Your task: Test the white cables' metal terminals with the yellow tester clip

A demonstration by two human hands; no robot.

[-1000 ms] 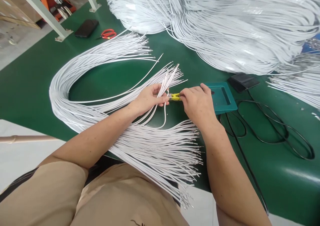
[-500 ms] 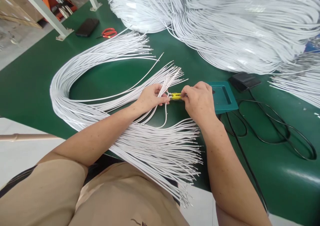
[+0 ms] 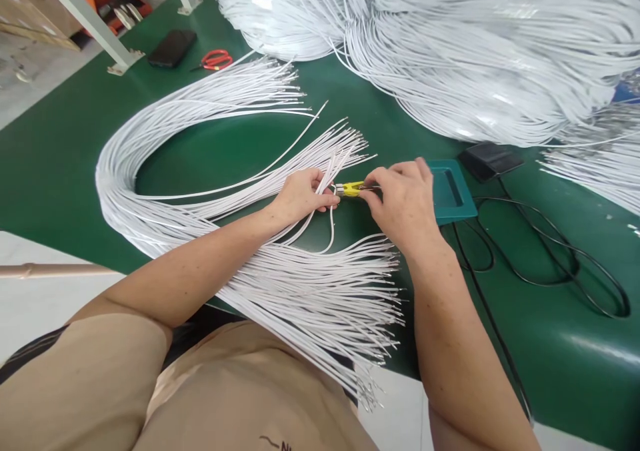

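Note:
My left hand [image 3: 301, 196] pinches the end of a single white wire [image 3: 331, 228] that loops down to the table, with several other wire ends fanning out above its fingers. A small yellow connector [image 3: 351, 188] sits between both hands, and my right hand [image 3: 403, 201] grips its right end. A large looped bundle of white wires [image 3: 150, 171] lies on the green table [image 3: 60, 164] around and under my left arm, its stripped ends spreading out near my body.
A teal tray [image 3: 450, 191] lies just right of my right hand. Beside it are a black pedal box [image 3: 490, 158] and black cables [image 3: 550, 251]. Big heaps of white wire [image 3: 475, 51] fill the back. Red scissors [image 3: 215, 58] and a black phone [image 3: 173, 47] lie far left.
My right hand has shifted slightly right and its fingers have loosened along the connector, showing more of the yellow piece. My left hand stays in place on the wire.

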